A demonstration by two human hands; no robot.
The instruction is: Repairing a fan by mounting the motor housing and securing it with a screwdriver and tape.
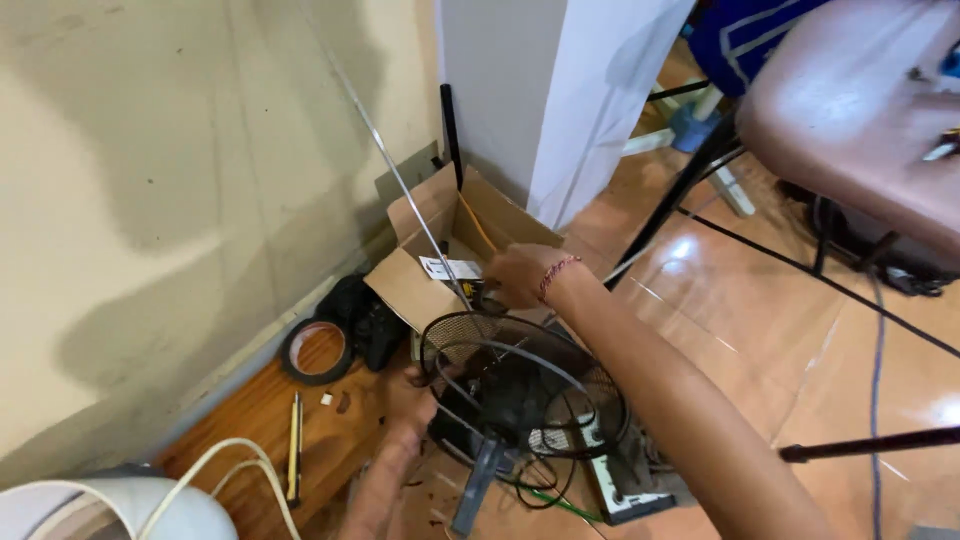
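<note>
Nearest me, my left hand (412,400) grips the rim of the black wire fan guard (520,385) lying on the wooden floor (255,420), fingers closed round the wire. The guard looks light, springy and easily bent, so the stiffer outer rim is the place to hold. Farther on, my right hand (515,275) curls at the guard's far edge; what it pinches I cannot tell. Beyond, an open cardboard box (440,245), tape roll (318,350) and wall crowd that side; open floor lies right.
</note>
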